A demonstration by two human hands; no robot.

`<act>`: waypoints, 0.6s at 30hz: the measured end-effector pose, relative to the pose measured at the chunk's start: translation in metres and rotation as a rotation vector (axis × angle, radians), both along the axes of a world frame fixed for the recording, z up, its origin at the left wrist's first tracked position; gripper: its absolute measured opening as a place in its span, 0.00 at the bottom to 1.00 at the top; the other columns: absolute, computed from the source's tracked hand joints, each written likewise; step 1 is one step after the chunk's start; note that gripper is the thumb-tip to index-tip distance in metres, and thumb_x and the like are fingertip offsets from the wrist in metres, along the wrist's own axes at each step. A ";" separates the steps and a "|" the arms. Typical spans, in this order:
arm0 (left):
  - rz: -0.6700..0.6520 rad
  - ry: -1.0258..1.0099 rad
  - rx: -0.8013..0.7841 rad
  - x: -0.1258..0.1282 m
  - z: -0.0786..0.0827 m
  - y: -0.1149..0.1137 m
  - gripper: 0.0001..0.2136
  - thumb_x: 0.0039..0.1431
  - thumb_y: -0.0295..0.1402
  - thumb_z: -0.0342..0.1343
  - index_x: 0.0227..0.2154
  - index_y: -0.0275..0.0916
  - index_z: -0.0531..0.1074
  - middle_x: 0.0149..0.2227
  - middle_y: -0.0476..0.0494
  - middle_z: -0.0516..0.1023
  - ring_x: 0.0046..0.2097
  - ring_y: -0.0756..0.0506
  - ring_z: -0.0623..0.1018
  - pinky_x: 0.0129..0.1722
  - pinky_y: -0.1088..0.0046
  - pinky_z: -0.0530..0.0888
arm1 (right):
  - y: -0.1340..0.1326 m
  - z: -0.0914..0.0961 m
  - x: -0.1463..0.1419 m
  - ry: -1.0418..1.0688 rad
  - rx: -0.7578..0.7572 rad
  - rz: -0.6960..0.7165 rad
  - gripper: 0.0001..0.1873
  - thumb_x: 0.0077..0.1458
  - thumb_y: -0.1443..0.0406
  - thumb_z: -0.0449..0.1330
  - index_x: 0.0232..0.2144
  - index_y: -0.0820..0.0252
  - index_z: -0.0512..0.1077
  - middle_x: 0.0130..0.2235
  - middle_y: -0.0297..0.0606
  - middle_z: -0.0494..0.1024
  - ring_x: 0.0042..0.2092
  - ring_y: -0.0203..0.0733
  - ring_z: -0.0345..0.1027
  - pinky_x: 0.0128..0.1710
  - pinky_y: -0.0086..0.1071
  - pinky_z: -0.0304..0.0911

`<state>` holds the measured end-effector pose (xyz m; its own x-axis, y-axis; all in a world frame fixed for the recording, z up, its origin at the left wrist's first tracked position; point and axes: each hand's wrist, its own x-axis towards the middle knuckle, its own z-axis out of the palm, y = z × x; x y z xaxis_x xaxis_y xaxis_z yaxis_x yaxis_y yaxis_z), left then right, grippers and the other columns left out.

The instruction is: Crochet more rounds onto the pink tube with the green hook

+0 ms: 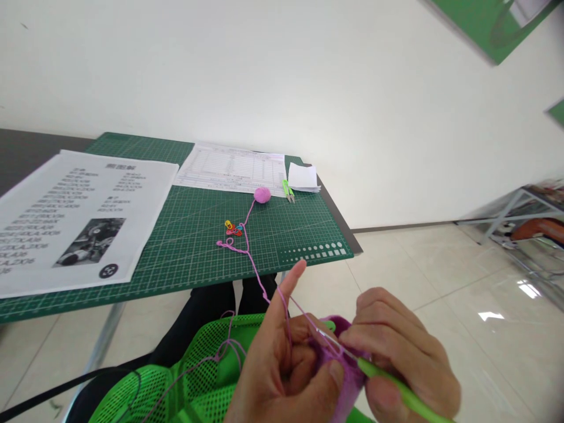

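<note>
My left hand [291, 364] is closed on a piece of purple crochet work [350, 390], its index finger raised with the purple yarn [255, 267] running over it. A crochet hook [396, 388] with a green handle and metal shaft sits in my right hand [400, 346], whose fingers are wrapped round it. The hook's tip lies at the edge of the work, against the yarn. Part of a green stitch marker [328, 325] shows beside the work. From my finger the yarn leads up to a small purple ball [262, 195] on the table.
A green cutting mat [198, 217] covers the table. On it lie a printed pattern sheet [145, 194], a form [233, 167], small white papers [302, 176], green thread snips [288, 191] and several coloured stitch markers [233, 228]. Below is a green mesh vest [198, 376]. A metal rack [506, 217] stands right.
</note>
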<state>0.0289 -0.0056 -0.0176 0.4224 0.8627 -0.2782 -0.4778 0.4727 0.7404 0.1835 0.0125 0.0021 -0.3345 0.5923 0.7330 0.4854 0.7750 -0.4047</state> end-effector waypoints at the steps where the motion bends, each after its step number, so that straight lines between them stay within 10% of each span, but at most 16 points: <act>1: -0.015 0.016 0.003 -0.001 0.003 0.001 0.44 0.54 0.32 0.64 0.68 0.57 0.43 0.28 0.55 0.70 0.21 0.57 0.51 0.21 0.75 0.46 | 0.000 0.000 0.000 -0.002 -0.005 0.003 0.21 0.66 0.56 0.52 0.27 0.67 0.71 0.23 0.37 0.70 0.27 0.34 0.63 0.25 0.30 0.62; 9: -0.052 0.088 0.056 -0.004 0.011 0.006 0.48 0.53 0.33 0.65 0.68 0.59 0.38 0.23 0.60 0.63 0.20 0.57 0.49 0.20 0.78 0.45 | -0.002 0.005 0.001 -0.151 0.090 0.018 0.17 0.67 0.60 0.50 0.34 0.66 0.73 0.24 0.37 0.74 0.28 0.35 0.66 0.26 0.29 0.67; 18: 0.073 0.175 0.183 -0.011 0.007 0.004 0.29 0.61 0.48 0.55 0.64 0.56 0.57 0.26 0.54 0.67 0.26 0.52 0.62 0.26 0.77 0.58 | 0.003 0.004 -0.013 0.032 -0.107 0.006 0.14 0.58 0.74 0.49 0.23 0.62 0.66 0.21 0.33 0.65 0.26 0.34 0.57 0.25 0.31 0.56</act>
<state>0.0179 -0.0017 -0.0111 0.3163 0.9318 -0.1782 -0.3634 0.2925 0.8845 0.1710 0.0153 0.0063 -0.3162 0.6654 0.6762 0.4663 0.7297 -0.5001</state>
